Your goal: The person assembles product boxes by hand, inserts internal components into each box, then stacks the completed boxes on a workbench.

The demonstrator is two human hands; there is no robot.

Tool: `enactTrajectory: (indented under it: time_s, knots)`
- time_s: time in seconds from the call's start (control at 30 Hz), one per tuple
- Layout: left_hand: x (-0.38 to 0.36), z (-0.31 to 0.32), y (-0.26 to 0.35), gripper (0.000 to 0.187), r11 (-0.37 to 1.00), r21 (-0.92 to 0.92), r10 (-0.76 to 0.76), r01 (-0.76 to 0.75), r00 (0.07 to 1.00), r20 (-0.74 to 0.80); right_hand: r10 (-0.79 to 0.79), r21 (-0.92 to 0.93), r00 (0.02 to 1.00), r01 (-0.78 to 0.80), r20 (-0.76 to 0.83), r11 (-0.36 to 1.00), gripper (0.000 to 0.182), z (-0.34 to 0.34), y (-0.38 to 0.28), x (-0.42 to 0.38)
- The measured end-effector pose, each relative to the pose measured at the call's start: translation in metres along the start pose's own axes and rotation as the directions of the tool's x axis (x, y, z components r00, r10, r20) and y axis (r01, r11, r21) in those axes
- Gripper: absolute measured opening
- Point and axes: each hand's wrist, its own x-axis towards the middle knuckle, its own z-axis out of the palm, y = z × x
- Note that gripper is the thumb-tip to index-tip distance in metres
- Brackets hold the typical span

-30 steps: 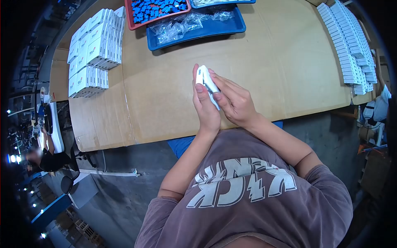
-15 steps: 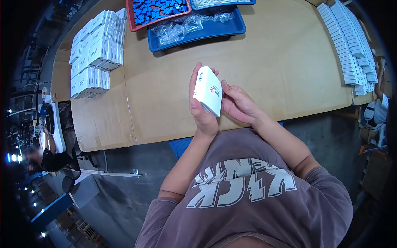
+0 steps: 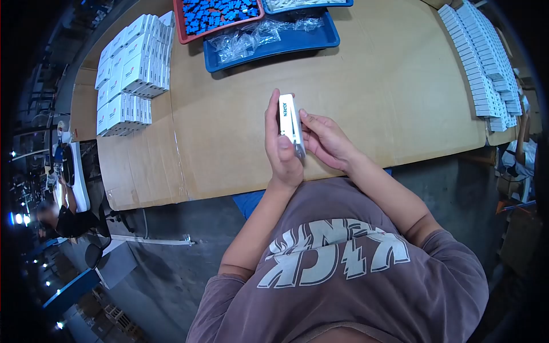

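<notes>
A small white box (image 3: 287,117) with dark lettering on its narrow side is held upright above the brown table (image 3: 240,126). My left hand (image 3: 280,146) is wrapped round its left side, with the thumb across the near end. At the box's right side is my right hand (image 3: 327,140), its thumb and fingers closed against the edge. A narrow gap shows along the right part of the box, like a flap standing slightly off. What lies inside cannot be made out.
White boxes (image 3: 134,66) are stacked at the left, and more boxes (image 3: 480,63) stand in rows at the right. Beyond my hands are a blue tray (image 3: 274,54) of clear plastic bags and a red tray (image 3: 182,26) of blue parts. People (image 3: 74,220) (image 3: 520,154) are at both sides.
The box has turned in my hands, so its broad printed face no longer shows and its narrow lettered side faces up. A gap now shows along its right part.
</notes>
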Motion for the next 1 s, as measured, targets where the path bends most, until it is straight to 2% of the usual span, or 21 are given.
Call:
enactTrajectory:
  time_s: [0.1, 0.13, 0.27, 0.43, 0.53, 0.63, 0.73, 0.83, 0.93, 1.0]
  knots:
    - [0.001, -0.007, -0.01, 0.092, 0.979, 0.203, 0.021, -0.019, 1.0, -0.008, -0.065, -0.12, 0.995, 0.055, -0.082, 0.991, 0.044, 0.011, -0.007, -0.006]
    - [0.003, -0.012, -0.017, 0.086, 0.958, 0.274, 0.089, -0.088, 0.996, 0.008, -0.096, -0.159, 0.99, 0.08, -0.1, 0.984, 0.046, 0.019, -0.011, -0.011]
    - [0.007, -0.016, -0.021, 0.084, 0.895, 0.397, 0.186, -0.205, 0.979, 0.084, -0.13, -0.365, 0.976, 0.059, -0.174, 0.929, 0.056, 0.054, -0.016, -0.027]
    - [0.006, -0.014, -0.017, 0.088, 0.822, 0.51, 0.265, -0.252, 0.963, 0.048, -0.266, -0.403, 0.958, 0.202, -0.11, 0.893, 0.057, 0.056, 0.001, -0.022]
    - [0.005, -0.015, -0.022, 0.089, 0.83, 0.48, 0.318, -0.282, 0.948, 0.007, -0.34, -0.456, 0.939, 0.28, -0.053, 0.845, 0.056, 0.058, 0.007, -0.021]
    - [0.004, -0.02, -0.022, 0.088, 0.83, 0.499, 0.291, -0.249, 0.957, -0.007, -0.39, -0.522, 0.921, 0.337, 0.01, 0.783, 0.054, 0.06, 0.011, -0.024]
    - [0.004, -0.016, -0.026, 0.083, 0.865, 0.406, 0.353, -0.295, 0.933, -0.074, -0.418, -0.567, 0.907, 0.373, 0.055, 0.735, 0.052, 0.06, 0.013, -0.027]
    - [0.004, -0.017, -0.029, 0.082, 0.849, 0.409, 0.39, -0.334, 0.919, -0.06, -0.446, -0.596, 0.891, 0.404, 0.085, 0.694, 0.05, 0.059, 0.014, -0.029]
    - [0.002, -0.016, -0.027, 0.084, 0.915, 0.299, 0.313, -0.271, 0.944, -0.102, -0.444, -0.616, 0.892, 0.399, 0.088, 0.679, 0.05, 0.06, 0.01, -0.031]
    - [0.001, -0.018, -0.026, 0.092, 0.914, 0.337, 0.262, -0.227, 0.963, -0.06, -0.444, -0.624, 0.892, 0.395, 0.084, 0.675, 0.051, 0.056, 0.012, -0.029]
